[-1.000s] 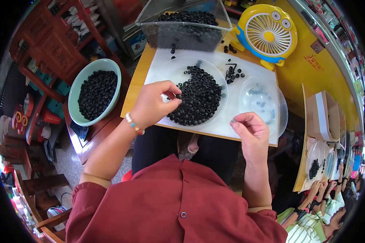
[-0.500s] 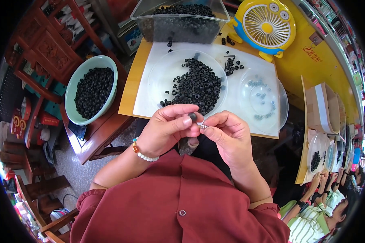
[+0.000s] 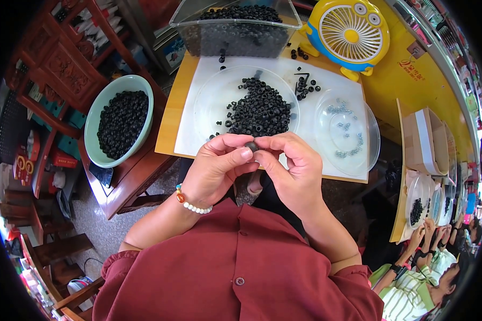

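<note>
My left hand (image 3: pixel 218 167) and my right hand (image 3: pixel 293 170) meet in front of my chest, fingertips pinched together on one small black ring-shaped part (image 3: pixel 251 145). Just beyond them a clear round dish (image 3: pixel 209 101) holds a pile of the same black parts (image 3: pixel 260 111). To its right a second clear dish (image 3: pixel 370 139) holds a few small silvery pieces (image 3: pixel 346 128). Both dishes rest on a white sheet (image 3: pixel 187 140) over a yellow table (image 3: pixel 168 115).
A clear bin of black parts (image 3: pixel 235 29) stands at the table's far edge beside a yellow desk fan (image 3: pixel 349 33). A pale green bowl of black parts (image 3: pixel 120 120) sits on a wooden stool at left. Other people work at the right (image 3: pixel 428 257).
My left hand drew back from the pile with a black part and met my right hand; both now pinch the part a little higher and closer to the dish than half a second ago.
</note>
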Available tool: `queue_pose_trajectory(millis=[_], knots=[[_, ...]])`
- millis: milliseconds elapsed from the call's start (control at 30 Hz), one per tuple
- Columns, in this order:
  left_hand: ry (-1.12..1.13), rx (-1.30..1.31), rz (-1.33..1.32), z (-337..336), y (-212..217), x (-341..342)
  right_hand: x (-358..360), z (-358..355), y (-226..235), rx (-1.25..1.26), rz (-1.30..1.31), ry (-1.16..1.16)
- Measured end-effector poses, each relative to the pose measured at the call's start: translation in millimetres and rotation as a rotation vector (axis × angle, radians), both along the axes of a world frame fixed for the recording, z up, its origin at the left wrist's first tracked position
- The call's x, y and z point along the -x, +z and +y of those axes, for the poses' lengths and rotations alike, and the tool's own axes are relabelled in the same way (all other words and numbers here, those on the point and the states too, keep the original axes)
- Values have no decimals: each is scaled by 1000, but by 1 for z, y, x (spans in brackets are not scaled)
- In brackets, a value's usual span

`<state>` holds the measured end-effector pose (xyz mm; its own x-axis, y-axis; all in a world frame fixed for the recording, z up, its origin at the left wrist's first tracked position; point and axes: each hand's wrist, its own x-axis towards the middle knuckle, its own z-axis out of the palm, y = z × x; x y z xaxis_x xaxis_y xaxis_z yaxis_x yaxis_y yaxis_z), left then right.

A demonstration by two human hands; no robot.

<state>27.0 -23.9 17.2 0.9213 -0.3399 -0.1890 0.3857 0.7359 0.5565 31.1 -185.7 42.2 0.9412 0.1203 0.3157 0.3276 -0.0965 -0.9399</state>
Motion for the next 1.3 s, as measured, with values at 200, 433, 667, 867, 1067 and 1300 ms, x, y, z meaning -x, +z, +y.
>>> queue_pose_trajectory(millis=[200,433,667,867,1067,1300], knots=[[32,-113,0,1,0,-4,-8,-2,4,152,-141,1],[66,-118,57,0,-3,-7,-17,-4,-4,126,-116,4],[102,-192,27,0,-2,-11,-18,-3,3,188,-171,-8],[118,-282,-19,-3,0,-11,-21,-6,0,208,-189,-14],[131,-294,14,-5,-4,-14,-25,-8,-6,274,-211,-62],[219,-533,-123,-3,-13,-20,-31,-15,-14,311,-152,-105]])
